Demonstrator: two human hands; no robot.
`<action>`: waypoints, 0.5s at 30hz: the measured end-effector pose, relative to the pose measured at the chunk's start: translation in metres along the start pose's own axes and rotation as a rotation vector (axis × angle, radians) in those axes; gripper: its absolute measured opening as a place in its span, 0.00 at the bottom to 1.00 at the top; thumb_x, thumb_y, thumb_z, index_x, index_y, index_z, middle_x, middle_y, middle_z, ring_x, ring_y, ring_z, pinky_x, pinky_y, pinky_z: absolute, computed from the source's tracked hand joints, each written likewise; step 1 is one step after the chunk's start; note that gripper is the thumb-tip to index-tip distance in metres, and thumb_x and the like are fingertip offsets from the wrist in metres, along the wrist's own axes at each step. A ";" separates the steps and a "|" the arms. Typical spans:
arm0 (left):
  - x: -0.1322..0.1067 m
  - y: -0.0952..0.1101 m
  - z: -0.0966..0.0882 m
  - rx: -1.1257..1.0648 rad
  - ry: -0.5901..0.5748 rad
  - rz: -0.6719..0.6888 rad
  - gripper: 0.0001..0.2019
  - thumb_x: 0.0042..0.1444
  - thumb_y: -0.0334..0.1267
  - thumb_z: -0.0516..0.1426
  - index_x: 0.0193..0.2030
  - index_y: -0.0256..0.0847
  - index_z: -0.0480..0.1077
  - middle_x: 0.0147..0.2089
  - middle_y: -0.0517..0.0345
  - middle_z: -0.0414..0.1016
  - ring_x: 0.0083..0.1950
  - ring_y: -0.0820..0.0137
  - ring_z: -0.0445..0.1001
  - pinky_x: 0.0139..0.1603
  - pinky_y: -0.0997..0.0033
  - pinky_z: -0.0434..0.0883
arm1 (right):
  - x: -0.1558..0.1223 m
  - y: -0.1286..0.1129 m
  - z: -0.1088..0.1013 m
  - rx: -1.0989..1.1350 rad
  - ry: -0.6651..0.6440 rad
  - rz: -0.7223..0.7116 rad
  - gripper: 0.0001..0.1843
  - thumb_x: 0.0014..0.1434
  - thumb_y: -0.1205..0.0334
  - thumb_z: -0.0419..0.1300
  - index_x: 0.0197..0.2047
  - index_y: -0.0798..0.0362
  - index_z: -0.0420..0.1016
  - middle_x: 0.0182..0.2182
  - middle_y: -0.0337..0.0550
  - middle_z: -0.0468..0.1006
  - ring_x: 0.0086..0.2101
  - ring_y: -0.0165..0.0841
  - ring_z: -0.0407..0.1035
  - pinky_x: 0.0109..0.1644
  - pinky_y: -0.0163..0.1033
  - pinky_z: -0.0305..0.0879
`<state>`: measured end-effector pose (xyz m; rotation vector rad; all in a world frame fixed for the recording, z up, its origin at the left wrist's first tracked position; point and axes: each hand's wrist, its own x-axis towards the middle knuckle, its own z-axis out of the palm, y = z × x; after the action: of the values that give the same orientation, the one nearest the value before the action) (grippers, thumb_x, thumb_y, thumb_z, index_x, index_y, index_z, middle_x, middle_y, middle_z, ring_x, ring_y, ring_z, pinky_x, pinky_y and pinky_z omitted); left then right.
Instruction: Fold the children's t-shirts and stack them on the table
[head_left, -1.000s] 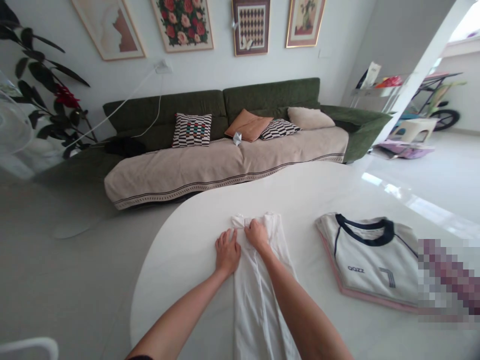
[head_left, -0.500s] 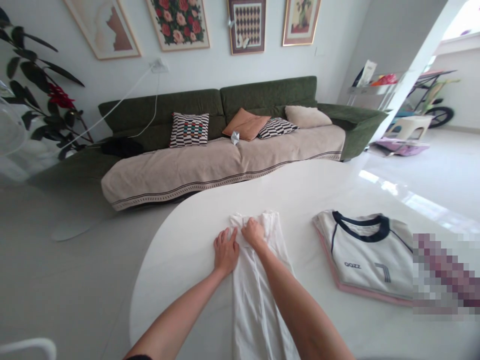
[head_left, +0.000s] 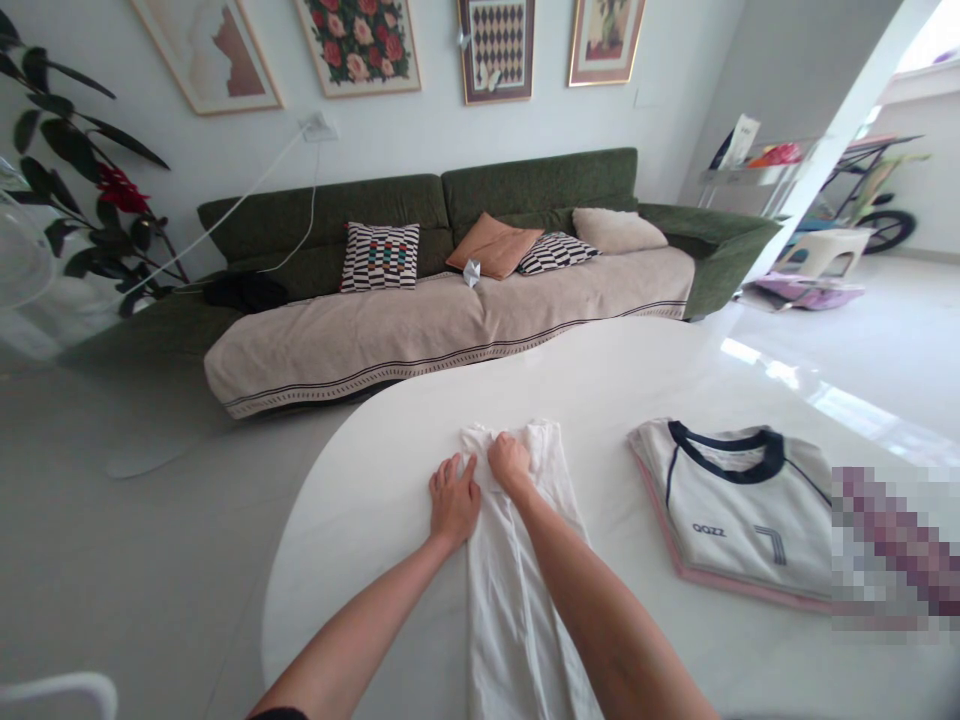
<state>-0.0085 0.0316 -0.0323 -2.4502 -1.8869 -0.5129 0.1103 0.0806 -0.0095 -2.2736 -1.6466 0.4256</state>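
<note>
A white garment (head_left: pixel 501 590) lies in a long narrow strip on the table, running from its far end toward me. Its far end is crumpled, and I cannot tell what kind of garment it is. My left hand (head_left: pixel 454 502) rests flat on its left edge near the far end, fingers spread. Curled closed, my right hand (head_left: pixel 510 464) pinches the cloth just right of the left hand; its fingertips are hidden. To the right lies a folded grey-white T-shirt (head_left: pixel 739 510) with a navy collar, on top of folded pink cloth (head_left: pixel 664 505).
Everything lies on a round white table (head_left: pixel 352 480). Past its far edge stands a green sofa (head_left: pixel 322 225) with a beige cover and several cushions. A blurred-out patch (head_left: pixel 892 545) covers the table's right side. A white curved rail (head_left: pixel 64 688) shows at lower left.
My right hand has shifted very slightly to the right on the cloth. The left hand stays in place, and the whole view has moved a little.
</note>
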 end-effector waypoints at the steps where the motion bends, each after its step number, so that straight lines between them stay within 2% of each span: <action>1: 0.000 0.000 0.000 -0.002 -0.002 -0.001 0.23 0.56 0.32 0.46 0.59 0.46 0.58 0.59 0.51 0.58 0.60 0.63 0.53 0.59 0.57 0.51 | 0.000 0.001 0.000 0.007 0.007 0.002 0.14 0.61 0.68 0.43 0.41 0.61 0.68 0.35 0.54 0.75 0.38 0.36 0.71 0.40 0.38 0.63; 5: 0.001 -0.001 0.000 -0.004 -0.009 0.000 0.23 0.56 0.32 0.46 0.59 0.46 0.58 0.59 0.51 0.58 0.60 0.63 0.53 0.59 0.58 0.51 | -0.004 0.005 0.001 0.061 0.054 0.000 0.13 0.61 0.66 0.44 0.40 0.59 0.67 0.35 0.53 0.75 0.37 0.35 0.71 0.38 0.35 0.61; 10: 0.000 0.000 0.000 0.007 0.000 0.007 0.23 0.56 0.33 0.46 0.59 0.46 0.58 0.59 0.51 0.58 0.60 0.62 0.53 0.59 0.58 0.51 | -0.015 0.014 -0.004 0.184 0.164 -0.041 0.16 0.63 0.59 0.40 0.38 0.55 0.65 0.31 0.44 0.73 0.32 0.30 0.69 0.34 0.32 0.58; 15: 0.000 0.000 -0.001 0.009 -0.001 0.001 0.23 0.56 0.33 0.46 0.60 0.46 0.57 0.60 0.50 0.58 0.60 0.62 0.53 0.59 0.57 0.51 | -0.028 0.013 -0.015 0.308 0.321 -0.116 0.18 0.63 0.55 0.38 0.37 0.53 0.65 0.37 0.43 0.69 0.36 0.29 0.64 0.40 0.33 0.58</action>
<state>-0.0082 0.0314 -0.0316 -2.4464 -1.8838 -0.5018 0.1189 0.0489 0.0006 -1.8968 -1.4313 0.2499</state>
